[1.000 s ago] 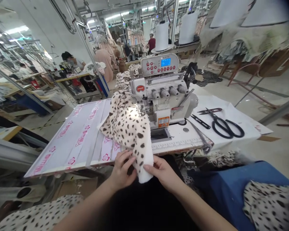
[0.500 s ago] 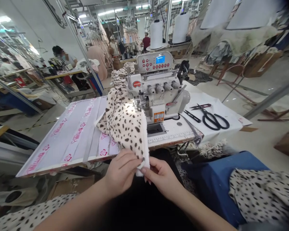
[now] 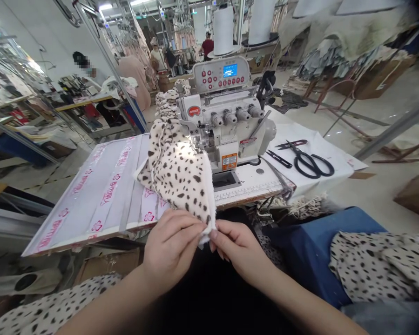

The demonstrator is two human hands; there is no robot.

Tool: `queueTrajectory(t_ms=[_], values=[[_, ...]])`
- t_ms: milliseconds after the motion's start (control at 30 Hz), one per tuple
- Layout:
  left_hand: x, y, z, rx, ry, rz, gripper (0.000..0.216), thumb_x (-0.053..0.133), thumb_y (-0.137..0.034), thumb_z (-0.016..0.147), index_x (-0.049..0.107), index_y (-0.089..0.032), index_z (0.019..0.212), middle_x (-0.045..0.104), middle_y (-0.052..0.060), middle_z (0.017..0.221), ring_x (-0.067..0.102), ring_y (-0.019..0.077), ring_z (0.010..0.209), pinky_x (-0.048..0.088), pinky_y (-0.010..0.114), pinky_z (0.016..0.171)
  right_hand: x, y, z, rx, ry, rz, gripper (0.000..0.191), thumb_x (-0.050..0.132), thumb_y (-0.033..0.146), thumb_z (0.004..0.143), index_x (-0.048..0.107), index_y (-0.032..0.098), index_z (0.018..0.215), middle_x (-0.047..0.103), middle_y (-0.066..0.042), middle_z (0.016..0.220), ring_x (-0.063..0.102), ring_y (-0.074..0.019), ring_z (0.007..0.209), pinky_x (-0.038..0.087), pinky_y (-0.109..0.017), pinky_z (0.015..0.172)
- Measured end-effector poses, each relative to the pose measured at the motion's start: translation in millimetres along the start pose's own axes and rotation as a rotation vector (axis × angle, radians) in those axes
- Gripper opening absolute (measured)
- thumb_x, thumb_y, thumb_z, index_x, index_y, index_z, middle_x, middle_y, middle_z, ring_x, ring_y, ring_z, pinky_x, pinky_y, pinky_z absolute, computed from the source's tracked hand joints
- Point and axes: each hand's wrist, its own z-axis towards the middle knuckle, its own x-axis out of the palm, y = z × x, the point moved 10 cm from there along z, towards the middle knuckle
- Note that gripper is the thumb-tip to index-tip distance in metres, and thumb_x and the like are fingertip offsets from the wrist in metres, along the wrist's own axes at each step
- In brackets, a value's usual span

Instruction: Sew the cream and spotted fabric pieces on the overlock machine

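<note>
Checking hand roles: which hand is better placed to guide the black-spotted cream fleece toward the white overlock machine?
Probably left hand: its fingers lie across the black-spotted cream fleece; the right hand only pinches the edge.

Black-handled tailor's shears (image 3: pixel 309 164) and thread snips (image 3: pixel 287 144) lie on a white sheet (image 3: pixel 338 153) beside the overlock machine (image 3: pixel 226 122).
</note>
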Motion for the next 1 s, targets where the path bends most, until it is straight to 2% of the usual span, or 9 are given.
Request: queueTrajectory(t_ms=[400,567,733,800,867,900,933,1000], values=[[16,0,-10,0.046,0.071,0.044,0.035,0.053,0.003,0.072,0.055,-0.013,0.103,0.06,0.008,0.091,0.052,0.0185,0.09,0.045,0.038,0.078,1,-15,7,0.099,-0.007,0.286,0.036,0.044,0.036,0.085,0.051,0.013,0.058,0.045,0.002,0.052,0.037,-0.0066,0.043,0.027,-0.019,0.041],[16,-1,-9,0.044,0.068,0.029,0.034,0.061,-0.005,0.068,0.056,-0.013,0.101,0.059,0.008,0.091,0.051,0.0195,0.09,0.045,0.038,0.077,11,-16,6,0.159,0.085,0.482,0.058,0.026,0.059,0.085,0.054,0.013,0.064,0.042,0.002,0.052,0.032,-0.0059,0.039,0.024,-0.018,0.036],[14,-1,-10,0.066,0.044,0.02,0.034,0.056,0.002,0.07,0.056,-0.013,0.1,0.06,0.008,0.088,0.051,0.018,0.088,0.047,0.036,0.075,13,-8,3,0.148,0.185,0.429,0.066,0.013,0.062,0.085,0.055,0.014,0.067,0.037,0.003,0.05,0.029,-0.0065,0.037,0.025,-0.019,0.035],[14,-1,-10,0.08,0.05,0.0,0.032,0.055,0.002,0.07,0.056,-0.012,0.099,0.06,0.008,0.088,0.051,0.0178,0.087,0.047,0.037,0.075,3,-4,3,0.072,0.144,0.232,0.057,0.021,0.055,0.087,0.057,0.014,0.069,0.039,0.002,0.051,0.033,-0.0077,0.04,0.028,-0.02,0.037],[13,0,-8,0.09,0.043,-0.016,0.03,0.054,0.003,0.071,0.056,-0.012,0.097,0.06,0.008,0.087,0.051,0.0175,0.086,0.047,0.037,0.075,-19,14,2,-0.129,-0.038,-0.093,0.031,0.041,0.039,0.087,0.06,0.016,0.079,0.048,-0.001,0.062,0.042,-0.0095,0.048,0.036,-0.021,0.042],[11,0,-7,0.092,0.035,-0.017,0.03,0.054,0.003,0.071,0.056,-0.011,0.097,0.06,0.008,0.086,0.051,0.0173,0.086,0.047,0.036,0.075,-27,27,-1,-0.26,-0.128,-0.261,0.017,0.048,0.028,0.084,0.06,0.017,0.087,0.053,-0.004,0.075,0.047,-0.0106,0.055,0.04,-0.022,0.047],[8,0,-6,0.097,0.025,-0.016,0.03,0.054,0.003,0.071,0.056,-0.011,0.097,0.06,0.008,0.086,0.051,0.0172,0.085,0.047,0.036,0.075,-29,40,-5,-0.394,-0.181,-0.409,0.016,0.051,0.02,0.081,0.059,0.018,0.095,0.055,-0.007,0.09,0.051,-0.0122,0.065,0.045,-0.023,0.054],[3,-3,-5,0.109,0.004,-0.002,0.029,0.054,0.002,0.071,0.057,-0.011,0.096,0.06,0.007,0.085,0.052,0.0169,0.085,0.048,0.036,0.075,-17,59,-12,-0.632,-0.151,-0.601,0.028,0.049,0.01,0.079,0.056,0.02,0.105,0.053,-0.01,0.11,0.056,-0.0154,0.082,0.05,-0.027,0.068]])
